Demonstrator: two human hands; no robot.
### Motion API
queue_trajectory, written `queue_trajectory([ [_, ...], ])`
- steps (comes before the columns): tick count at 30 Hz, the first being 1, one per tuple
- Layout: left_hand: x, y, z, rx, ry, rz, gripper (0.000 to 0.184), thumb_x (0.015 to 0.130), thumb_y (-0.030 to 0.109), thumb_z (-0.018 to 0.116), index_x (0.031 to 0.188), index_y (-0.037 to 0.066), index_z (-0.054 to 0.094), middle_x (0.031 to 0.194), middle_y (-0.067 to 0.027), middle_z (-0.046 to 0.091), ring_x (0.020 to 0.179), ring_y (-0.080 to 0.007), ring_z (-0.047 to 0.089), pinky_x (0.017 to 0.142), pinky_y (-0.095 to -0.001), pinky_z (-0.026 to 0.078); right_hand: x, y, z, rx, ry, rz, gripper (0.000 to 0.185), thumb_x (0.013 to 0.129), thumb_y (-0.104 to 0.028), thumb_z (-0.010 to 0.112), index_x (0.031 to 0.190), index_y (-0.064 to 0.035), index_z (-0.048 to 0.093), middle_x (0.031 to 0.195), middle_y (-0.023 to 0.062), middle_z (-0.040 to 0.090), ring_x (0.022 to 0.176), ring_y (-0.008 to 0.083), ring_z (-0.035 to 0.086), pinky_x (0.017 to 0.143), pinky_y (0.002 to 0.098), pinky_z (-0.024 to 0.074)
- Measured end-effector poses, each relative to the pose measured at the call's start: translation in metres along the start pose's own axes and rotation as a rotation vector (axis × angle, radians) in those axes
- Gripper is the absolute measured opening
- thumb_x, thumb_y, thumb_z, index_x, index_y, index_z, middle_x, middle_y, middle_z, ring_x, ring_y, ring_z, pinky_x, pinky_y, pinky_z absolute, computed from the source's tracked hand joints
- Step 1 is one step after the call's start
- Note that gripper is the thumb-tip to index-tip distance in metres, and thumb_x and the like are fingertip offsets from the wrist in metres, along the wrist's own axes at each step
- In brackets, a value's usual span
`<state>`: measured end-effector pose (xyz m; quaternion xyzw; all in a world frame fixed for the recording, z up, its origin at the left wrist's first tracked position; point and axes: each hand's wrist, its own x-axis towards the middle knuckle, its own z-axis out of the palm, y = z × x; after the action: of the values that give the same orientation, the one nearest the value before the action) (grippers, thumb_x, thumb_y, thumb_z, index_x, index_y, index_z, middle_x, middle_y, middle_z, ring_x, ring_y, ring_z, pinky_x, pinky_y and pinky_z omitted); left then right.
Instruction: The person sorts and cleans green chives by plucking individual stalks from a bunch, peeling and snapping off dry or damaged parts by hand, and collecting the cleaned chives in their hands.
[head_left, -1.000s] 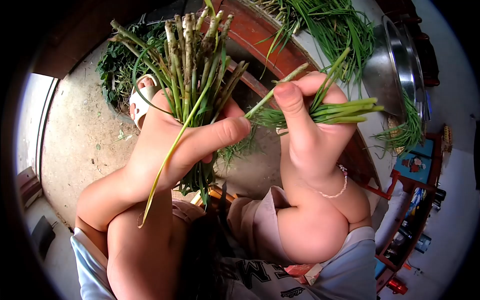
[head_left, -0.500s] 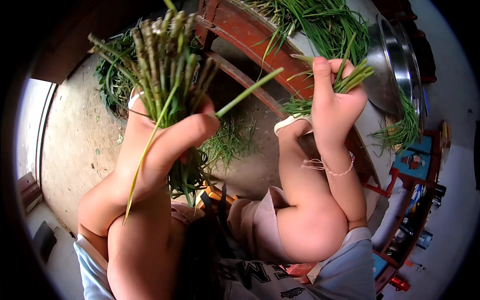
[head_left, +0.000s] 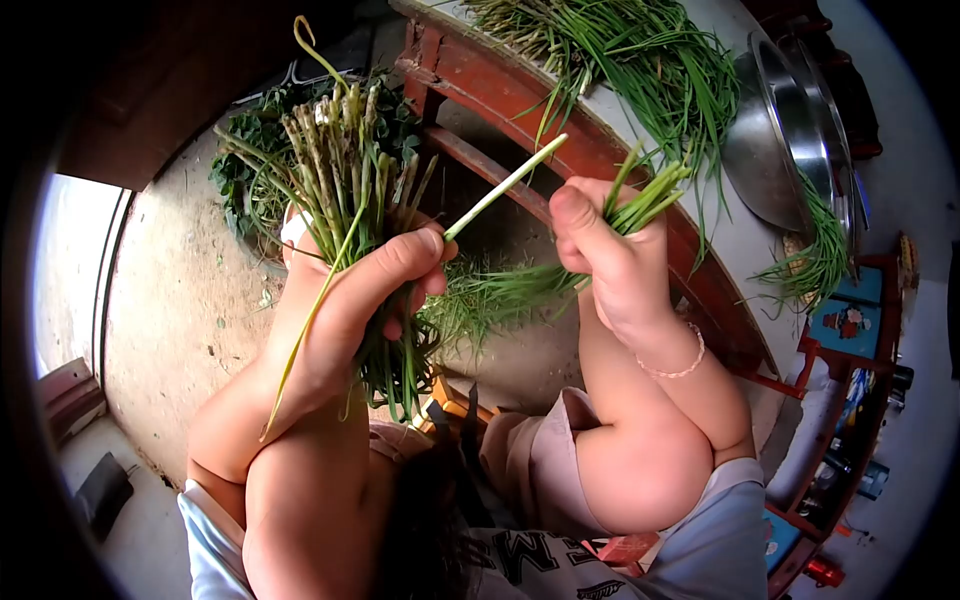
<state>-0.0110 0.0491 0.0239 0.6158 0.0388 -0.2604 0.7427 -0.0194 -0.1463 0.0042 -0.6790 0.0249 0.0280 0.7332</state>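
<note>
My left hand [head_left: 365, 290] is wrapped round a thick bunch of green stalks [head_left: 325, 180] with brownish, soil-marked ends pointing up and dark leaves hanging below. Between its thumb and fingertips sits one pale, clean stalk [head_left: 508, 187] that slants up to the right. To the right, my right hand [head_left: 615, 240], with a braided bracelet at the wrist, is closed on a smaller bunch of bright green stalks [head_left: 650, 197]. The leaves of this smaller bunch trail left below the pale stalk. The two hands are apart.
Beyond my hands stands a red wooden table [head_left: 500, 85] bearing a pile of long green leaves [head_left: 650, 60] and a metal basin [head_left: 770, 140]. Dark leafy greens [head_left: 240, 190] lie at the back left. Green scraps [head_left: 465, 305] are on the floor between my legs.
The pale stalk in my left hand now looks cleaner and whiter. My right hand moved out to the upper right, then came back down and left. The thin scrap at its fingertips is gone.
</note>
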Motion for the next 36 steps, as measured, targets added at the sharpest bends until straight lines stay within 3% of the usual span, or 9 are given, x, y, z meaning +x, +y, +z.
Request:
queue_trajectory([
  [4, 0.0, -0.001, 0.005, 0.004, -0.031, 0.006, 0.015, 0.077, 0.015, 0.053, 0.077, 0.0, 0.055, 0.06, -0.0024, 0.053, 0.046, -0.0059, 0.044, 0.04, -0.0177, 0.033, -0.006, -0.01, 0.008, 0.048, -0.078, 0.011, 0.012, 0.077, -0.014, 0.059, 0.072, -0.0032, 0.058, 0.056, -0.0021, 0.049, 0.047, 0.0028, 0.039, 0.042, 0.0165, 0.0286],
  [11, 0.008, -0.013, 0.021, 0.097, -0.138, 0.13, 0.019, 0.081, 0.021, 0.053, 0.079, 0.002, 0.055, 0.062, -0.0006, 0.053, 0.046, -0.005, 0.042, 0.04, -0.0194, 0.034, -0.014, -0.008, 0.029, 0.373, -0.115, -0.01, 0.017, 0.075, -0.013, 0.061, 0.066, -0.0046, 0.049, 0.059, -0.002, 0.047, 0.051, 0.0029, 0.04, 0.045, 0.016, 0.0302],
  [16, 0.008, -0.017, 0.034, 0.01, -0.117, 0.15, 0.015, 0.077, 0.016, 0.059, 0.078, 0.002, 0.055, 0.058, 0.0014, 0.052, 0.046, -0.0036, 0.043, 0.04, -0.0176, 0.033, -0.015, -0.014, 0.026, 0.299, -0.066, 0.023, 0.016, 0.078, -0.019, 0.057, 0.08, -0.0062, 0.048, 0.064, -0.0027, 0.047, 0.05, 0.0018, 0.04, 0.043, 0.0148, 0.0299],
  [19, 0.009, -0.023, 0.034, 0.036, -0.093, 0.16, 0.014, 0.077, 0.016, 0.059, 0.078, 0.002, 0.055, 0.059, 0.0012, 0.053, 0.046, -0.0035, 0.043, 0.039, -0.0174, 0.033, -0.017, -0.014, 0.022, 0.198, -0.098, 0.048, 0.022, 0.082, -0.027, 0.05, 0.078, -0.0059, 0.05, 0.063, -0.0033, 0.047, 0.048, 0.0011, 0.037, 0.041, 0.0145, 0.0271],
  [23, 0.012, -0.02, 0.029, -0.035, 0.048, 0.232, 0.016, 0.08, 0.017, 0.054, 0.078, 0.001, 0.056, 0.058, -0.0006, 0.052, 0.046, -0.005, 0.042, 0.041, -0.0177, 0.033, -0.017, -0.011, 0.019, 0.377, -0.068, 0.12, 0.03, 0.086, -0.03, 0.042, 0.069, -0.0066, 0.048, 0.065, -0.0012, 0.045, 0.049, 0.0019, 0.032, 0.042, 0.0153, 0.0259],
  [25, 0.016, -0.02, 0.018, -0.038, 0.143, 0.264, 0.019, 0.082, 0.018, 0.049, 0.078, 0.0, 0.055, 0.058, -0.0008, 0.049, 0.045, -0.006, 0.04, 0.043, -0.0192, 0.033, -0.016, -0.007, 0.015, 0.293, -0.224, 0.05, 0.038, 0.085, -0.036, 0.033, 0.062, -0.0082, 0.041, 0.072, 0.0036, 0.04, 0.055, 0.0054, 0.031, 0.045, 0.0168, 0.0246],
  [29, 0.017, -0.018, 0.007, -0.201, 0.17, 0.346, 0.019, 0.082, 0.017, 0.048, 0.08, 0.0, 0.054, 0.055, -0.0003, 0.045, 0.047, -0.007, 0.039, 0.045, -0.02, 0.032, -0.017, -0.003, 0.021, 0.334, -0.446, -0.029, 0.04, 0.085, -0.039, 0.033, 0.059, -0.0091, 0.036, 0.068, 0.0065, 0.043, 0.061, 0.0119, 0.036, 0.058, 0.021, 0.0298],
  [30, 0.015, -0.015, 0.005, -0.114, 0.13, 0.357, 0.019, 0.082, 0.017, 0.048, 0.081, -0.001, 0.055, 0.056, -0.0005, 0.046, 0.047, -0.0069, 0.039, 0.045, -0.02, 0.032, -0.02, -0.003, 0.022, 0.432, -0.508, 0.036, 0.035, 0.087, -0.031, 0.031, 0.061, -0.0067, 0.034, 0.07, 0.0074, 0.045, 0.07, 0.0142, 0.041, 0.07, 0.026, 0.0324],
  [36, 0.0, 0.0, 0.001, 0.045, -0.122, 0.302, 0.024, 0.077, 0.015, 0.058, 0.094, -0.001, 0.056, 0.076, -0.0057, 0.058, 0.055, -0.0069, 0.048, 0.046, -0.0183, 0.038, -0.031, -0.004, 0.037, 0.636, -0.641, 0.236, 0.034, 0.087, -0.033, 0.035, 0.066, -0.0069, 0.037, 0.071, 0.0093, 0.049, 0.069, 0.0153, 0.047, 0.068, 0.0267, 0.0372],
])
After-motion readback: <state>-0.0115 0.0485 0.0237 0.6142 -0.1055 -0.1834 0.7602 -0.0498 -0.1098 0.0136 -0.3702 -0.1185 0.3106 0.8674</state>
